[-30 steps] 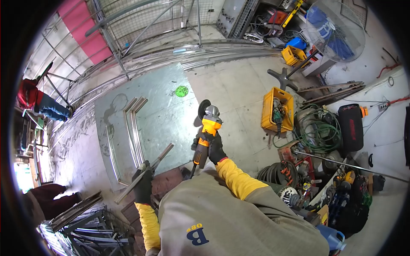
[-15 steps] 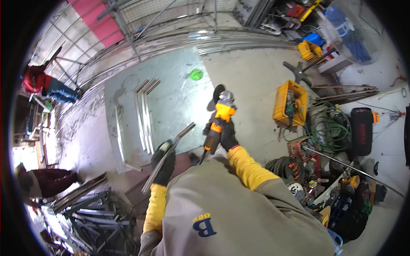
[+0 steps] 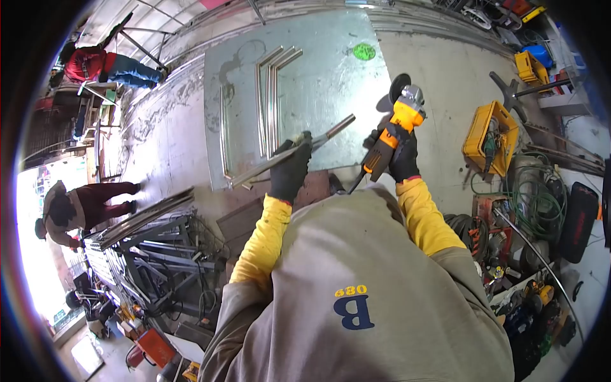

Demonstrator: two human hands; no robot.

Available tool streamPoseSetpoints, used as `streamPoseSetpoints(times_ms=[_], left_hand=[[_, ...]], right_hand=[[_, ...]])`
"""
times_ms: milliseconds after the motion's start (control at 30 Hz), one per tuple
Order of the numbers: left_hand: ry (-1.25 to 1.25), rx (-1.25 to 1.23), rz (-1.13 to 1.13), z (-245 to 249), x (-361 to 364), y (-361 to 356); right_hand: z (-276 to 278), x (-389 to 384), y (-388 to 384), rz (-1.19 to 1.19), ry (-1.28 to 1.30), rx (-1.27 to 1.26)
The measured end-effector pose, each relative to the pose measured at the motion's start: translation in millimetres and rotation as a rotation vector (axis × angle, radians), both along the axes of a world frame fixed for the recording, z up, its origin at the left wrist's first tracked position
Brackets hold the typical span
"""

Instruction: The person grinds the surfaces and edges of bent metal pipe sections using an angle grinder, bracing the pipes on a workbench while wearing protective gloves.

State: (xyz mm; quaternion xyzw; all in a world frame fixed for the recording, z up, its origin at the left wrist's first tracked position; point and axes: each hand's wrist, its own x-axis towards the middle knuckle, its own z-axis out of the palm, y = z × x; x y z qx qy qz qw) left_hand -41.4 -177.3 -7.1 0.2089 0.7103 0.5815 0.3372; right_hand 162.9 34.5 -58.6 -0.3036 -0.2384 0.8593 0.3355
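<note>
My left hand [image 3: 291, 169], in a black glove, is closed around a bent metal tube [image 3: 339, 127]. One end of the tube points up and right, and the other slants down and left past my wrist. In my right hand [image 3: 403, 156], also gloved in black, is an orange and black angle grinder [image 3: 407, 113] gripped by its body. Its dark disc [image 3: 400, 84] faces away from me, apart from the tube. Beyond my left hand, several bent metal tubes [image 3: 272, 95] lie on a grey-green sheet [image 3: 324, 70]; a bright green patch [image 3: 364, 51] marks that sheet.
To the right stands a yellow crate [image 3: 490, 137] with a tool inside, beside a coiled green hose [image 3: 541, 191] and heaped tools. A metal rack [image 3: 153, 245] is at lower left. One person [image 3: 76, 207] bends near it; another in red [image 3: 95, 63] is farther back.
My left hand has risen toward the sheet, and the tube in it has turned closer to level. The grinder stays in my right hand. The whole view has shifted, showing more of the left side.
</note>
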Motion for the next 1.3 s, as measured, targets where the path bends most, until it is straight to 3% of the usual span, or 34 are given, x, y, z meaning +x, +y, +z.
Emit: streamPoseSetpoints(times_ms=[100, 167, 200, 433, 567, 633, 700, 767, 833, 1300], left_hand=[[-0.065, 0.060, 0.026, 18.5, 9.5, 1.3], [0.049, 0.051, -0.044, 23.6, 14.5, 2.1], [0.157, 0.050, -0.081, 20.5, 16.6, 1.5], [0.090, -0.025, -0.015, -6.0, 23.6, -0.5], [0.242, 0.038, -0.040, -23.4, 21.1, -9.9], [0.133, 0.025, -0.014, -40.8, 11.9, -11.6], [0.108, 0.317, 0.036, -69.7, 5.6, -10.5], [-0.114, 0.092, 0.071, -55.2, -7.1, -12.9], [-0.128, 0.093, 0.048, -51.1, -13.2, -10.6], [-0.201, 0.080, 0.112, -48.8, -13.5, -4.2]], right_hand=[[0.4, -1.1, -0.1, 0.003, -0.015, -0.033], [3.3, -1.7, -0.7, -0.005, 0.026, 0.004], [1.5, -0.8, -0.2, 0.001, 0.056, 0.007], [6.8, -2.1, -0.9, -0.029, -0.008, -0.029], [-25.3, -4.5, 3.5, -0.018, 0.016, 0.013], [-32.2, -6.6, -0.7, -0.041, 0.017, 0.004], [-9.4, -7.2, -5.5, -0.074, -0.050, 0.070], [2.8, -8.8, -5.4, -0.092, -0.016, -0.054], [0.1, -9.2, -2.0, -0.050, 0.080, -0.130], [4.9, -3.8, -3.0, -0.031, -0.006, -0.097]])
